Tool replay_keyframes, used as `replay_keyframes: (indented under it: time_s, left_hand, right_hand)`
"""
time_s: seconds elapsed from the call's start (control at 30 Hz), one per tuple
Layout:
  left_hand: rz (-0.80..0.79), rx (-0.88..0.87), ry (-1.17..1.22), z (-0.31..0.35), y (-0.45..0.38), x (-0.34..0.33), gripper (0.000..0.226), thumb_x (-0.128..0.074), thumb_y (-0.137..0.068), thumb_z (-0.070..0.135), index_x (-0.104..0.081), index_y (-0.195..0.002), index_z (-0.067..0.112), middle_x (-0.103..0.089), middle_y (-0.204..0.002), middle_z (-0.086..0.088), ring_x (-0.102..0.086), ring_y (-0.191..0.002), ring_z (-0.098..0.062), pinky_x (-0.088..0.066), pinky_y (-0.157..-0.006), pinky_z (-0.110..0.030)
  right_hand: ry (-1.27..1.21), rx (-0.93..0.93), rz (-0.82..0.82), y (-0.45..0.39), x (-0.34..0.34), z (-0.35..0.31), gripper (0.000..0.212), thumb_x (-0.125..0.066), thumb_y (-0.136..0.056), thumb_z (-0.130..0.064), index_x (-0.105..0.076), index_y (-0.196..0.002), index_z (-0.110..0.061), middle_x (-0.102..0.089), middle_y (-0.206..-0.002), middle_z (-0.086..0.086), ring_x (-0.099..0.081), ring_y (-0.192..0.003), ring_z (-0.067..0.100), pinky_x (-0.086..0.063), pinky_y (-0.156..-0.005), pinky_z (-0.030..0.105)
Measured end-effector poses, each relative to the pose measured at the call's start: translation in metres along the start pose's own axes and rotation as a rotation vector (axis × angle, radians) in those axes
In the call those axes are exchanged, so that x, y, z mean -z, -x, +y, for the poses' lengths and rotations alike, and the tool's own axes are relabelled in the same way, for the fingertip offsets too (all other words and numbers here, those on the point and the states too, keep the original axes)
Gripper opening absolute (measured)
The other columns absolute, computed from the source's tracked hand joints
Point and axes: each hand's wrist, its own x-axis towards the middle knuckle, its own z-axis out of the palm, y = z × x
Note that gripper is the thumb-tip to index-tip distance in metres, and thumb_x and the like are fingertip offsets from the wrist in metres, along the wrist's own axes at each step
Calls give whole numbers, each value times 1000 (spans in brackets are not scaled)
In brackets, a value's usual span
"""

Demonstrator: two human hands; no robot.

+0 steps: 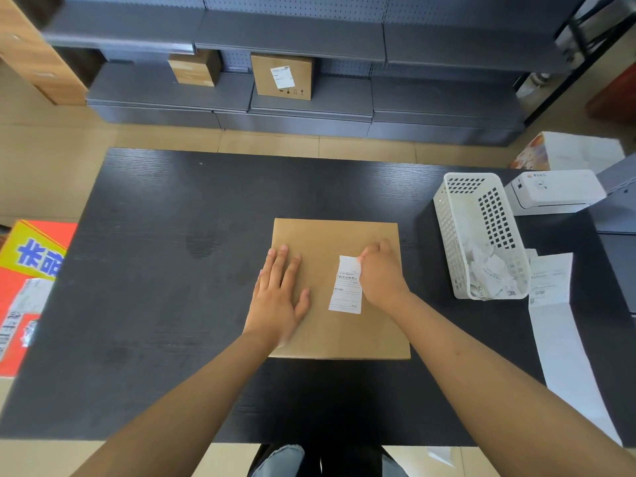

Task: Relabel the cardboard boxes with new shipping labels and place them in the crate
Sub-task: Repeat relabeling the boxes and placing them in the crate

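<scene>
We see a flat, plain brown cardboard box (339, 287) lying on the black wood-grain table (165, 270), a little right of the middle and near the front edge. Its top face is unmarked apart from a white shipping label (346, 285) with printed lines and a few rows of text; the label's upper right corner looks lifted from the cardboard. Our left hand (277, 297) lies flat on the left part of the box top, fingers straight and slightly spread. Our right hand (380, 270) has its fingers curled, pinching the label's upper right corner. Just right of the box stands a white perforated plastic basket (457, 235) holding crumpled label scraps, with a white label printer (554, 194) behind it and a strip of blank labels (564, 339) trailing down the table's right side
</scene>
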Motion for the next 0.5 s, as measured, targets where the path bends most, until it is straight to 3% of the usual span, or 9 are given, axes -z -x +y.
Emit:
replay_keyframes:
  time_s: [0.1, 0.2, 0.27, 0.4, 0.5]
  left_hand:
    - [17, -10, 8, 1, 0, 0, 62, -45, -96, 39, -23, -151, 20, -4, -161, 2, 9, -147, -13, -20, -117, -45]
    - [21, -16, 10, 0, 0, -1, 62, -45, -96, 38, -23, -151, 19, -5, -161, 2, 8, -147, -14, -19, -118, -44]
    - [19, -15, 11, -1, -1, -1, 62, -44, -96, 40, -23, -151, 20, -5, -161, 3, 9, -147, -13, -19, -118, -44]
    - [21, -14, 9, -1, 0, -1, 62, -38, -95, 44, -23, -151, 21, -5, -161, 4, 9, -147, -12, -22, -117, -44]
    - [25, -14, 7, -1, 0, 0, 66, -28, -93, 51, -23, -151, 21, -4, -161, 4, 9, -147, -12, -19, -118, -42]
  right_hand:
    - [-115, -5, 66, 6, -1, 1, 13, -43, -97, -7, -55, -103, -6, -44, -114, 6, -50, -95, 21, -45, -84, 29]
    - [-284, -47, 127, 11, -3, 5, 15, -40, -96, -8, -53, -89, -10, -46, -106, 0, -46, -78, 9, -38, -62, 12]
    - [-320, -80, 125, 8, -3, 4, 18, -38, -95, -5, -53, -85, -10, -47, -104, 0, -44, -72, 7, -36, -57, 12]
    - [-48, 8, 65, 7, -1, 2, 16, -39, -94, -1, -54, -101, -4, -46, -113, 9, -49, -91, 19, -42, -76, 26]
    - [213, 76, 50, 7, -2, 0, 29, -48, -90, 0, -47, -119, -3, -44, -121, 11, -47, -105, 21, -43, -89, 27]
